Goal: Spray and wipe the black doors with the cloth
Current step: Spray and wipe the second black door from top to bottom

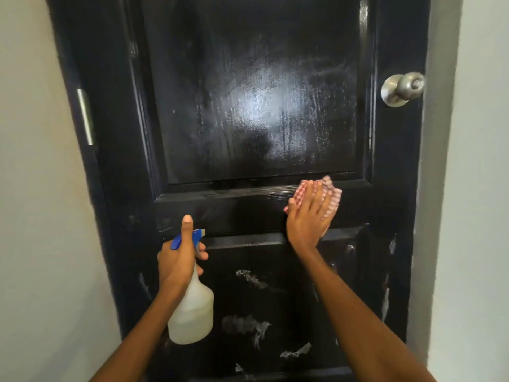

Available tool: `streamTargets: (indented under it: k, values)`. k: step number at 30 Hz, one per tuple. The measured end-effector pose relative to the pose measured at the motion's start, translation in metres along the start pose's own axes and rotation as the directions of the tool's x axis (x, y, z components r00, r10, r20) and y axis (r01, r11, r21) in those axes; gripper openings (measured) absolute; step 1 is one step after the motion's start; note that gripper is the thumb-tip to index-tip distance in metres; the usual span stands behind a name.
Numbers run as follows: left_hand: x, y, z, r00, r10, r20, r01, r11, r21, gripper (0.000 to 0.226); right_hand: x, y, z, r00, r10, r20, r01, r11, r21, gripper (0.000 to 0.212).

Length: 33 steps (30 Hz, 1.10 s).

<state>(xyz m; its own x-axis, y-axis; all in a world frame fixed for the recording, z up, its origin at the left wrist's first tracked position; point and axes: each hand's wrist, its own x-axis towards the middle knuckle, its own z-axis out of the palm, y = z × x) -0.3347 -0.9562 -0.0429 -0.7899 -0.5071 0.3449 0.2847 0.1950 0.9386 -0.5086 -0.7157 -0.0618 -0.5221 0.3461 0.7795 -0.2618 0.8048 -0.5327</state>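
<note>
Black door fills the view ahead of both hands, a panelled one with a glossy upper panel streaked by a wet, misted sheen. Its cross rail runs directly under the right hand, whose fingers lie straight and close together, flat against a red-and-white checked cloth. The cloth is pressed between those fingers and the rail, and its edges show beyond the fingertips and to the left of the palm. Above the fingertips sits the lower edge of the upper panel; below the wrist begins the lower panel, marked with whitish smears and drips.

To the left of that hand and slightly lower, the left hand grips the neck of a spray bottle. Its fingers curl round the neck under the blue trigger head, whose nozzle points toward the door, while the thumb sticks straight up above the head. The translucent white bottle body hangs below the fist and holds clear liquid; how high it reaches cannot be told.

Well above and to the right of the right hand's fingertips, a brushed-metal round doorknob stands at the door's edge. Far above and left of the left thumb, a metal hinge shows on the frame. Pale walls flank the door on both sides.
</note>
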Motion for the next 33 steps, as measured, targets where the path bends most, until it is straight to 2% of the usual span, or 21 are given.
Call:
streamTargets:
  k: [3, 5, 8, 12, 14, 15, 16, 18, 20, 22, 23, 26, 28, 30, 31, 33]
  values:
    - [0.0, 0.0, -0.029, 0.997, 0.0, -0.071, 0.002, 1.0, 0.021, 0.074, -0.034, -0.067, 0.035, 0.958, -0.263, 0.112, 0.261, 0.965, 0.033, 0.068]
    - [0.001, -0.001, -0.046, 0.992, 0.022, -0.123, -0.016, 0.999, 0.052, 0.077, -0.049, -0.104, 0.054, 0.867, -0.473, 0.156, 0.48, 0.877, -0.013, 0.069]
    - [0.0, 0.0, -0.063, 0.983, 0.033, -0.179, -0.022, 0.998, 0.062, 0.076, -0.062, -0.156, 0.07, 0.682, -0.688, 0.248, 0.715, 0.699, -0.028, 0.076]
    - [0.0, 0.001, -0.072, 0.979, 0.016, -0.201, -0.002, 0.997, 0.072, 0.073, -0.044, -0.195, 0.07, 0.343, -0.874, 0.344, 0.935, 0.354, -0.031, 0.067]
    - [0.0, -0.002, -0.073, 0.98, 0.002, -0.2, 0.011, 0.998, 0.064, 0.074, -0.028, -0.182, 0.068, 0.27, -0.9, 0.342, 0.962, 0.27, -0.049, 0.065]
    - [0.0, -0.004, -0.073, 0.98, -0.005, -0.201, 0.018, 0.998, 0.065, 0.074, -0.022, -0.169, 0.067, 0.276, -0.909, 0.314, 0.96, 0.275, -0.048, 0.064]
    - [0.001, -0.007, -0.072, 0.98, -0.016, -0.201, 0.029, 0.998, 0.06, 0.074, -0.018, -0.151, 0.064, 0.32, -0.908, 0.27, 0.946, 0.32, -0.047, 0.064]
    - [0.001, -0.01, -0.07, 0.979, -0.042, -0.202, 0.052, 0.998, 0.042, 0.071, -0.01, -0.102, 0.05, 0.522, -0.839, 0.155, 0.852, 0.519, -0.061, 0.061]
    - [0.004, -0.012, -0.07, 0.979, -0.051, -0.199, 0.061, 0.997, 0.044, 0.069, -0.001, -0.044, 0.031, 0.736, -0.674, 0.066, 0.676, 0.726, -0.125, 0.061]
    - [0.007, -0.011, -0.071, 0.981, -0.053, -0.188, 0.061, 0.997, 0.039, 0.066, 0.002, 0.0, 0.013, 0.884, -0.467, 0.005, 0.462, 0.871, -0.166, 0.065]
    - [0.008, -0.01, -0.072, 0.982, -0.053, -0.179, 0.06, 0.998, 0.031, 0.065, 0.001, 0.011, 0.009, 0.93, -0.368, -0.017, 0.36, 0.916, -0.176, 0.067]
    - [0.008, -0.007, -0.077, 0.988, -0.042, -0.147, 0.041, 0.999, -0.01, 0.068, -0.002, -0.004, 0.017, 0.976, -0.187, -0.115, 0.17, 0.976, -0.138, 0.069]
    - [0.008, -0.008, -0.081, 0.989, -0.028, -0.144, 0.027, 1.0, -0.009, 0.072, -0.006, -0.037, 0.025, 0.983, -0.132, -0.125, 0.122, 0.989, -0.082, 0.068]
    - [0.009, -0.006, -0.084, 0.992, -0.041, -0.116, 0.036, 0.998, -0.046, 0.076, -0.014, -0.069, 0.035, 0.976, -0.2, -0.084, 0.194, 0.979, -0.065, 0.067]
    - [0.01, -0.005, -0.084, 0.993, -0.04, -0.108, 0.035, 0.998, -0.054, 0.077, -0.021, -0.085, 0.041, 0.956, -0.286, -0.059, 0.282, 0.957, -0.066, 0.067]
    - [0.01, -0.003, -0.084, 0.99, -0.007, -0.139, 0.005, 1.0, -0.017, 0.075, -0.037, -0.116, 0.057, 0.861, -0.509, -0.009, 0.506, 0.859, -0.081, 0.069]
